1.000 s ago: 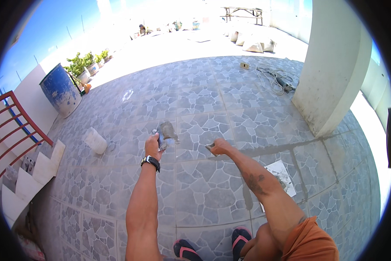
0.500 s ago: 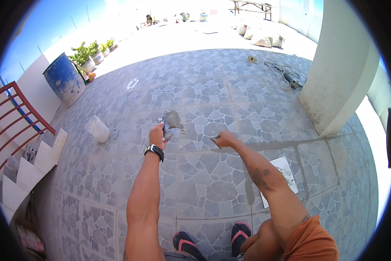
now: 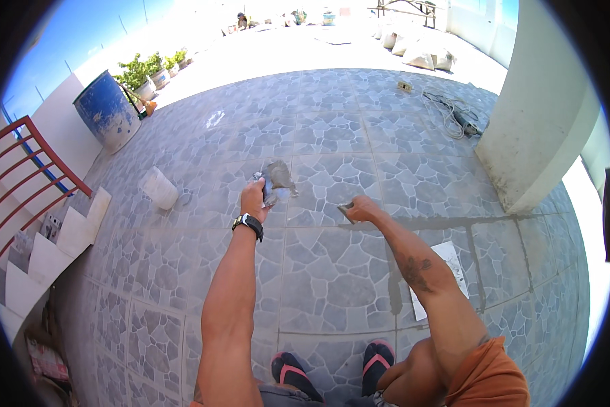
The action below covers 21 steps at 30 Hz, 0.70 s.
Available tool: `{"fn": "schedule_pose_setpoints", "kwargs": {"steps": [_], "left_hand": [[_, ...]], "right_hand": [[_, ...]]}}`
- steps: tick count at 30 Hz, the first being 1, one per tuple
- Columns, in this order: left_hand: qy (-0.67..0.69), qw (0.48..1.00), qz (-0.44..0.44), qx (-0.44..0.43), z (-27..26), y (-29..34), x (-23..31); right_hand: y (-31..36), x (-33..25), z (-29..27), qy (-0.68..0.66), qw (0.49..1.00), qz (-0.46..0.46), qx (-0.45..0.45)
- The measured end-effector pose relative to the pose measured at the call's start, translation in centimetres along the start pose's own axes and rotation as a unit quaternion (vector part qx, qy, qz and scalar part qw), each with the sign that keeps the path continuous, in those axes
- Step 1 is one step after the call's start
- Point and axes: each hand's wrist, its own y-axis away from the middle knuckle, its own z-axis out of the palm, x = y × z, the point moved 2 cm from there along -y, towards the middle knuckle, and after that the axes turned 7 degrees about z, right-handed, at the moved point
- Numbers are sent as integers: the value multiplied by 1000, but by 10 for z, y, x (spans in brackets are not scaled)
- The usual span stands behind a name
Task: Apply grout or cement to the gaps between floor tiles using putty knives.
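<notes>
My left hand (image 3: 253,197) is closed around a flat, smeared piece of sheet or board, whose exact kind I cannot make out. On it lies a lump of wet grey grout (image 3: 279,176). To the right, the fingers of my right hand (image 3: 366,208) grip a small dark scraper (image 3: 346,211), its blade angled down at the tiled floor (image 3: 329,268). Beside that hand, a dark wet band of grout (image 3: 447,222) runs along a tile joint toward the pillar. Whether the blade touches the floor is unclear.
A whitish plastic tub (image 3: 159,189) stands at left, near steps and a red railing (image 3: 44,146). Farther back is a blue drum (image 3: 108,112). A white sheet (image 3: 439,278) lies by my right forearm. At right, a power tool with cord (image 3: 462,122) lies by a pillar (image 3: 532,115).
The whole view has shifted slightly, with the scene now a little higher and farther right. Both hands keep their holds and stay nearly in place over the floor.
</notes>
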Motion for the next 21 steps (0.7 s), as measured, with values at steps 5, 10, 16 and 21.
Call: {"fn": "schedule_pose_setpoints", "kwargs": {"steps": [5, 10, 16, 21], "left_hand": [[17, 1000, -6, 4, -2, 0, -2], [0, 1000, 1, 6, 1, 2, 0], [7, 1000, 8, -5, 4, 1, 2], [25, 1000, 9, -9, 7, 2, 3]], "right_hand": [[2, 1, 2, 13, 1000, -9, 25], [5, -4, 2, 0, 999, -20, 37], [5, -9, 0, 16, 1000, -17, 15], [7, -5, -2, 13, 999, -24, 39]]}}
